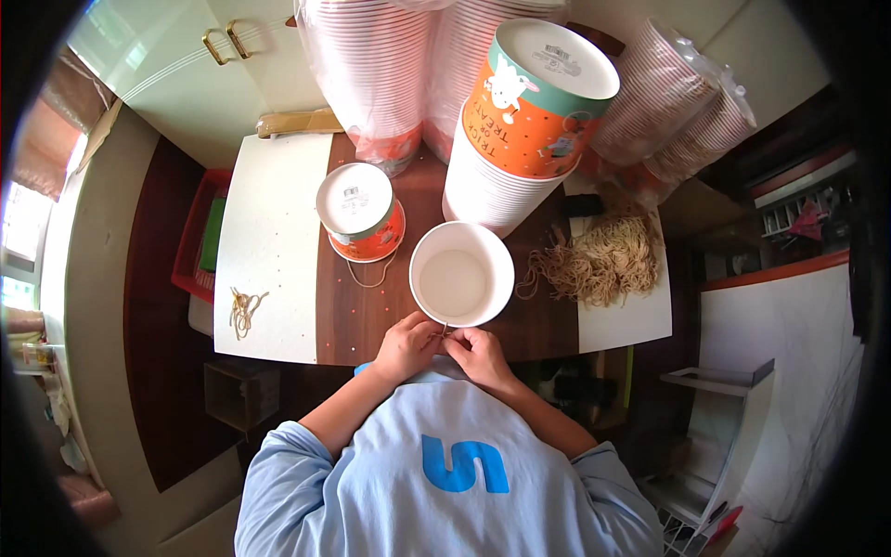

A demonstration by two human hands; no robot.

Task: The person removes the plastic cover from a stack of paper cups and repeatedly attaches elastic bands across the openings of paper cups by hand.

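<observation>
An open white paper bucket stands at the table's near edge, its mouth facing up toward me. Against its near rim, my left hand is closed, with thumb and fingers pinched together. Close beside it, my right hand is pinched in the same way. Between the fingertips a short bit of thin cord shows at the rim; the fingers hide the rest. To the left, an orange and green printed bucket sits upside down, with a loop of cord lying by it.
A tall nested stack of buckets rises behind the open one. Bagged bucket stacks line the back. A heap of beige cords lies right, a small cord bundle left. A red crate stands beyond the table's left side.
</observation>
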